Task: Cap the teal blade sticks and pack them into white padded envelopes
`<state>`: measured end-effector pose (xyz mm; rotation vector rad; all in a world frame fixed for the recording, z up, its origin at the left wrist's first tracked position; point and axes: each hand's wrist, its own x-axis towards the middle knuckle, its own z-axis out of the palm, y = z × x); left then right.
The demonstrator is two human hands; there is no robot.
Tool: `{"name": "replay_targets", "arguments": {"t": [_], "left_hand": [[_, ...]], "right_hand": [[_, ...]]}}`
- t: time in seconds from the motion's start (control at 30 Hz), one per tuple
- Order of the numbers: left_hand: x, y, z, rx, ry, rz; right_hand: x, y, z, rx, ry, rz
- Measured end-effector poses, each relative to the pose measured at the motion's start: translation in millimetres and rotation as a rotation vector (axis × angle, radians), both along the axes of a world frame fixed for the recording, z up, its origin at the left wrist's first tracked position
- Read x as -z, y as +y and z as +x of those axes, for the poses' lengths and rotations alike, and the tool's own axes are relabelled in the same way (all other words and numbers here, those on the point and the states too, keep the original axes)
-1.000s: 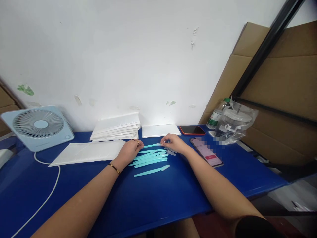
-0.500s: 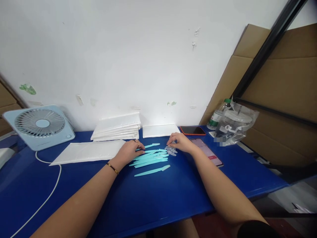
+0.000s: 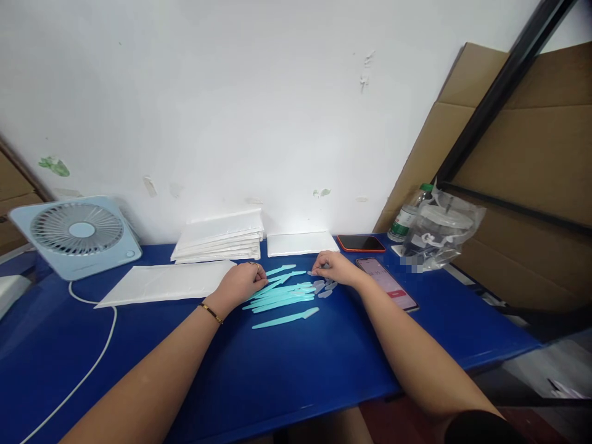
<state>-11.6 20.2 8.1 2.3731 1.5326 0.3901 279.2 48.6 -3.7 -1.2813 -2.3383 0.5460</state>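
Several turquoise eyebrow razors (image 3: 282, 298) lie in a loose pile, blade ends toward the right. One more eyebrow razor (image 3: 285, 318) lies apart, nearer the table's front. At the pile's left end, my left hand (image 3: 243, 281) is closed, thumb and fingers pinching a razor by its handle end; the razor points right. My right hand (image 3: 333, 267) pinches a small clear blade cap (image 3: 310, 272) near the tip of that razor. Beneath this hand, several loose clear caps (image 3: 325, 293) rest on the table. I cannot tell whether the cap touches the blade.
On the blue table (image 3: 277, 382) stand a fan (image 3: 76, 234), a stack of white padded envelopes (image 3: 217, 237) and a flat envelope (image 3: 166, 283). Another envelope (image 3: 300, 243) lies against the wall. Two phones (image 3: 361, 243), a bottle (image 3: 404, 219) and a bagged cup (image 3: 441, 228) sit right.
My left hand has drawn a razor slightly out from the pile. My right hand has lifted a clear cap from the small heap, whose caps now lie more spread.
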Motion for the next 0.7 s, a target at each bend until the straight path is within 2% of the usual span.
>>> {"name": "replay_targets", "arguments": {"t": [0.17,0.43,0.7], "left_hand": [[-4.3,-3.5,2.9,-0.008,0.032,-0.021],[-6.3,-7.8,7.5,-0.022,0.092,0.007],[-8.0,-9.4,8.5,-0.036,0.110,0.028]], "right_hand": [[-0.2,-0.1,-0.9,0.042,-0.022,0.039],[-1.7,-2.8,-1.3,0.016,-0.061,0.068],[1.2,-2.4,-3.9,-0.019,-0.009,0.055]]}}
